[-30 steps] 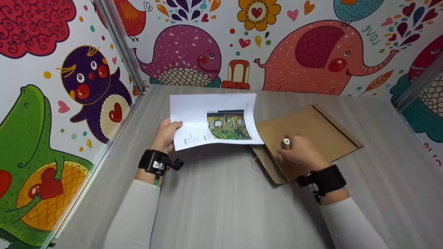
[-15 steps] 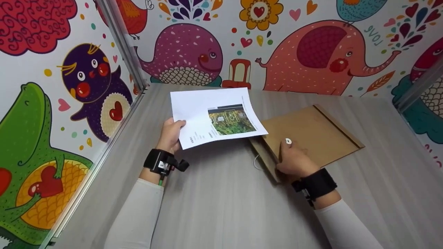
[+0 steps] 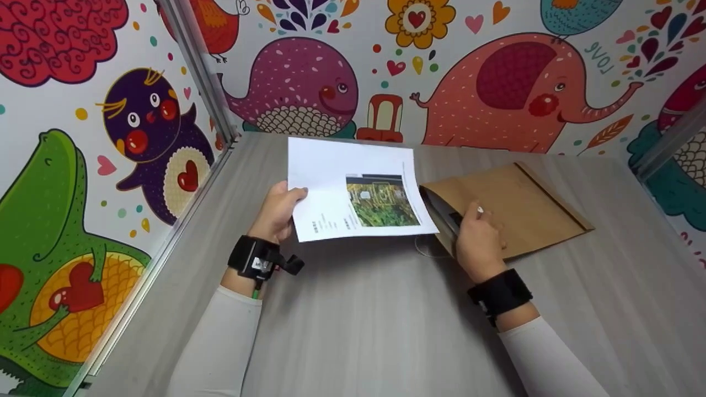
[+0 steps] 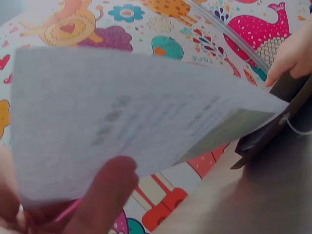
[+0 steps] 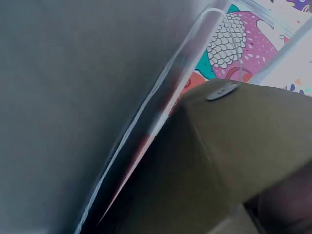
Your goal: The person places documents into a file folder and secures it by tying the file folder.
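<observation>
My left hand pinches a white printed sheet of paper by its left edge, thumb on top; the sheet bears a photo of foliage and some lines of text. To its right lies a brown kraft document envelope on the table. At the envelope's left end, my right hand grips the upper side of the mouth, which gapes with dark contents showing. A white button with a string is on the envelope. In the left wrist view, the sheet's far corner overlaps the envelope's mouth. My right fingertips are partly hidden.
The grey wood-grain table extends in front of both hands. Behind it stands a wall with cartoon animals, and a metal-edged side panel borders the left. The envelope's thin string loops onto the table.
My right hand has moved from over the envelope to its mouth and lifted the upper side, so it gapes wider. The left hand has shifted slightly right with the sheet.
</observation>
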Tool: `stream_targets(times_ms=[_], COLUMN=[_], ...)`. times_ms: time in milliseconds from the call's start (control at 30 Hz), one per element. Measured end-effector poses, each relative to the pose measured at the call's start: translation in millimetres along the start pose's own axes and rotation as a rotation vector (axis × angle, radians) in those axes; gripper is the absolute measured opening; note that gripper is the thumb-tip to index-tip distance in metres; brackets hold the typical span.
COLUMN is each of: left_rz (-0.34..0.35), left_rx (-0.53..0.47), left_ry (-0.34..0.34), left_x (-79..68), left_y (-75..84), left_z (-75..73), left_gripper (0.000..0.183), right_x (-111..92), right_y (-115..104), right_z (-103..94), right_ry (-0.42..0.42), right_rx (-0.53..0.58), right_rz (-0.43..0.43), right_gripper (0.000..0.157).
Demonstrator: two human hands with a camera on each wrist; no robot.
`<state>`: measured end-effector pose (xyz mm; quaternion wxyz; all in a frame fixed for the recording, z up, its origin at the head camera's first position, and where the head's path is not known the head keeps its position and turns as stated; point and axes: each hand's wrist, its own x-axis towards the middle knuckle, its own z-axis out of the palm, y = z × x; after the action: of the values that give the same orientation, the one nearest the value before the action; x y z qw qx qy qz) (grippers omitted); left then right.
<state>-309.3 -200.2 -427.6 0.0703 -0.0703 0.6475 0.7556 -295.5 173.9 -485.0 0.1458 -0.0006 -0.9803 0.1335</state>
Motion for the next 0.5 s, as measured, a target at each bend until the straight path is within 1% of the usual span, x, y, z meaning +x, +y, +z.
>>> stream_targets(times_ms=[67,133,233,300,433,500], left_rz=[0.002,-0.003,-0.018,-0.025,-0.041,-0.046], left_rx=[0.037,0.067,0.073,0.053,0.016,0.012], left_ry=[-0.033,-0.056,-0.095,-0.124,-0.166,-0.173], left_x=[-3.0,-5.5,-8.1,-8.9,-8.7,-8.2], left_y=[2.2,3.8,5.0,4.8,2.0,0.3], left_z=[2.3,4.1,6.1,7.4,11.0,13.3], left_gripper=[0.031,0.030,0.030,0.032,0.034,0.035], right_x=[1.4,2.7,4.1,4.8,6.9,8.1], right_y=[-0.7,-1.2,-0.3,1.1,5.0,5.8], right_z=[-1.4,-3.0,-3.8,-4.3,-7.3,-10.3], right_ry=[0.006,0.023,0.056,0.066,0.019,-0.012], right_rx=[0.009,0.000,-0.014,-0.014,0.010,0.024], right_rz=[0.056,0.075,0.061,0.047,0.043,0.045], right_gripper=[0.057,0.053,0.049,0.049,0.053,0.055])
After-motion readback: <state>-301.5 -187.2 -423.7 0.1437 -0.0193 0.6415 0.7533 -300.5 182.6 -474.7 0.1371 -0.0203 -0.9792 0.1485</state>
